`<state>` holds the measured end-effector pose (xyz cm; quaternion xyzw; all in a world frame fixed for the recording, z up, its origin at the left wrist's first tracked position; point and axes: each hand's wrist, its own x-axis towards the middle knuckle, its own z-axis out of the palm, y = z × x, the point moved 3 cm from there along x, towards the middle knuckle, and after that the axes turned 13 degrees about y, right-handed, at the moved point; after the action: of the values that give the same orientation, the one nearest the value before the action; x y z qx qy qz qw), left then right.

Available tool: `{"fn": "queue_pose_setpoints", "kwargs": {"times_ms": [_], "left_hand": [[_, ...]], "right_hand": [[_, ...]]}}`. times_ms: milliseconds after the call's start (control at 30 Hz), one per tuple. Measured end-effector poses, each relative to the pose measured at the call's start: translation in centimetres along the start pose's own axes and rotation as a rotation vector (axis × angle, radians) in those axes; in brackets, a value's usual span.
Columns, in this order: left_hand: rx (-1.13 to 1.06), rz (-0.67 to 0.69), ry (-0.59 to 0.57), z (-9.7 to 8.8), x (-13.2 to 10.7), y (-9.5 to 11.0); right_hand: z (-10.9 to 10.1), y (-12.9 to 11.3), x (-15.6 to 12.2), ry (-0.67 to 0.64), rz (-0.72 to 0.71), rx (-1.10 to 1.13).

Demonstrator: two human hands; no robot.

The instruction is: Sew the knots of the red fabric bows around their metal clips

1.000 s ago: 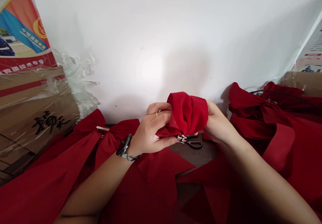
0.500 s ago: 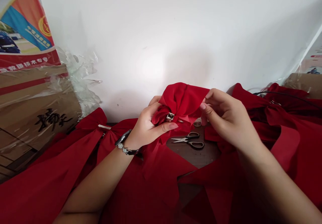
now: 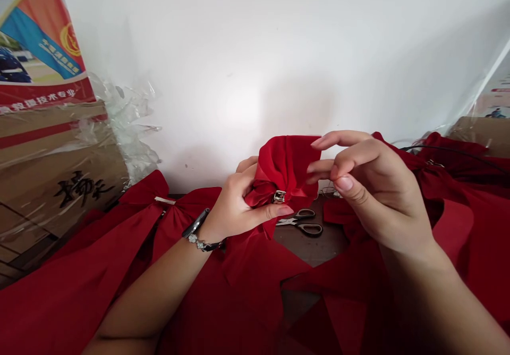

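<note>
In my left hand point(image 3: 243, 201) is a red fabric bow point(image 3: 285, 158), gathered at its middle, the thumb along its near side. A small silver metal clip point(image 3: 279, 196) sits at the gather, just above my left thumb. My right hand point(image 3: 370, 185) hovers just right of the bow's loop. Its thumb and one finger are pinched together, and the other fingers stretch toward the cloth. Whatever that pinch holds is too small to make out. Black-handled scissors point(image 3: 305, 223) lie on the dark table behind and below the bow, their blades partly covered.
Another red bow with a pale clip point(image 3: 164, 201) lies at left, and a further red bow point(image 3: 430, 169) at right beside a black cable point(image 3: 458, 149). Red cloth point(image 3: 239, 302) spreads across the front. A cardboard box point(image 3: 51, 169) with torn plastic wrap point(image 3: 127, 121) stands left. A white wall point(image 3: 223, 52) rises behind.
My right hand has let go of the bow's loop and moved slightly right, its thumb and a finger now pinched. The bow has turned a little in my left hand, its clip shifting right and down.
</note>
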<state>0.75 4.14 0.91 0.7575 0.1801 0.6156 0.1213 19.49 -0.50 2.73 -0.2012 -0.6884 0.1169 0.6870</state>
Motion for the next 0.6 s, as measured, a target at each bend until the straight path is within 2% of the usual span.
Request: {"fn": "queue_pose_setpoints", "kwargs": {"times_ms": [100, 167, 233, 367, 500, 600], "left_hand": [[0.003, 0.036, -0.023, 0.14, -0.04, 0.17], [-0.004, 0.061, -0.06, 0.33, -0.11, 0.33], [-0.032, 0.042, -0.082, 0.49, -0.2, 0.4], [-0.099, -0.056, -0.05, 0.52, -0.41, 0.25], [-0.248, -0.125, -0.076, 0.48, -0.42, 0.13], [-0.3, -0.189, -0.097, 0.28, -0.28, 0.1]], "right_hand": [[0.36, -0.14, -0.07, -0.117, -0.042, -0.067], [0.56, 0.06, -0.2, -0.16, -0.003, -0.072], [0.62, 0.34, -0.32, -0.097, 0.051, -0.043], [0.71, 0.55, -0.57, 0.119, 0.072, 0.02], [0.9, 0.43, -0.76, 0.2, 0.06, 0.056], [0.9, 0.76, -0.81, 0.193, 0.164, 0.166]]}}
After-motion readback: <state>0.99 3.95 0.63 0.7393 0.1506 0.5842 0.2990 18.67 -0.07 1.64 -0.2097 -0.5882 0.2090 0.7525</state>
